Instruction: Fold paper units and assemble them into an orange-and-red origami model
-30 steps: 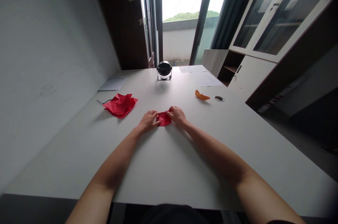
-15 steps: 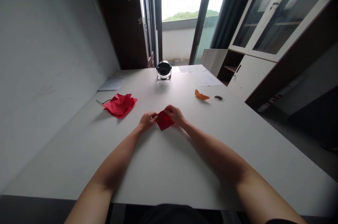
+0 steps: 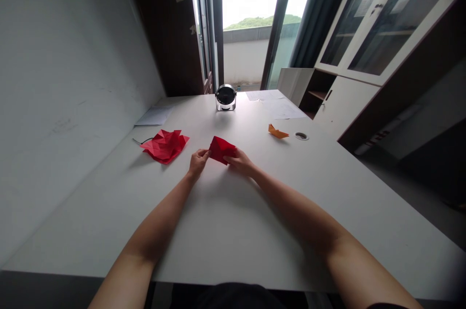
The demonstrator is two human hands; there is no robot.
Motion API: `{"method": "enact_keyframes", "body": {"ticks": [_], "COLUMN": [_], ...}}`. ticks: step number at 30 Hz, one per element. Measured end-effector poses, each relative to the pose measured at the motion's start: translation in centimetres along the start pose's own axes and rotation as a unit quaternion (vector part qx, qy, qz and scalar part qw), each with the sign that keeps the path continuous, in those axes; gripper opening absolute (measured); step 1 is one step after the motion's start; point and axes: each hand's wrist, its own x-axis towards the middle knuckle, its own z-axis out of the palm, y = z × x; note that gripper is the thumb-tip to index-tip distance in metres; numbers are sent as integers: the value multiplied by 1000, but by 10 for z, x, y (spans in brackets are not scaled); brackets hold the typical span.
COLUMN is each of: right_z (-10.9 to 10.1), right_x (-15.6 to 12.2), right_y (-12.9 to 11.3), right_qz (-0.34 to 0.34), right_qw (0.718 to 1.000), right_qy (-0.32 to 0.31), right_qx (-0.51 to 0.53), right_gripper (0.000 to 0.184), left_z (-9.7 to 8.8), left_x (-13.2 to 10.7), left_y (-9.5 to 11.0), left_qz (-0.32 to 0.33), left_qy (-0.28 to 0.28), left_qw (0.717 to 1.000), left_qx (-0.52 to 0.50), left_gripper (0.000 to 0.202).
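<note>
Between my hands a folded piece of red paper (image 3: 220, 149) is held up at a tilt over the white table. My left hand (image 3: 198, 159) is closed on its left edge, thumb and fingers pinching it. On the other side my right hand (image 3: 239, 159) grips the lower right edge, with the thumb in front and the other fingers mostly hidden behind the paper. Further left lies a crumpled, creased red sheet (image 3: 166, 146), apart from both hands. An orange folded paper shape (image 3: 278, 131) rests to the right, beyond my right hand.
The white table (image 3: 225, 231) runs along a wall on the left. A round black-and-silver device (image 3: 225, 97) stands at the far side. White sheets (image 3: 155, 115) lie at the back left, others (image 3: 280, 106) at the back right. A cable hole (image 3: 301, 136) is cut in the tabletop.
The folded red paper has been raised and turned, showing a broader face. My right hand has shifted from its top edge to the lower right edge. My left hand has moved slightly left.
</note>
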Motion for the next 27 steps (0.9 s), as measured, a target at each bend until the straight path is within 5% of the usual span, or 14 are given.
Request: {"method": "enact_keyframes", "body": {"ticks": [4, 13, 18, 22, 27], "right_z": [2, -1, -3, -6, -5], "right_x": [2, 0, -4, -6, -5], "right_y": [7, 7, 5, 2, 4], "right_qz": [-12, -102, -130, -136, -135], "right_qw": [999, 978, 926, 873, 863], "right_qy": [16, 52, 73, 60, 36], "right_qx": [-49, -176, -347, -464, -485], "right_gripper": [34, 15, 13, 20, 27], "left_z": [4, 8, 11, 8, 5], "left_x": [-2, -9, -12, -12, -13], "left_y": [0, 9, 13, 9, 10], "left_qz": [-23, 7, 27, 26, 31], "left_qy": [-22, -82, -125, -120, -146], "left_qw": [998, 997, 992, 990, 984], "left_qx": [-59, -9, 5, 73, 93], "left_gripper": [33, 39, 53, 41, 30]}}
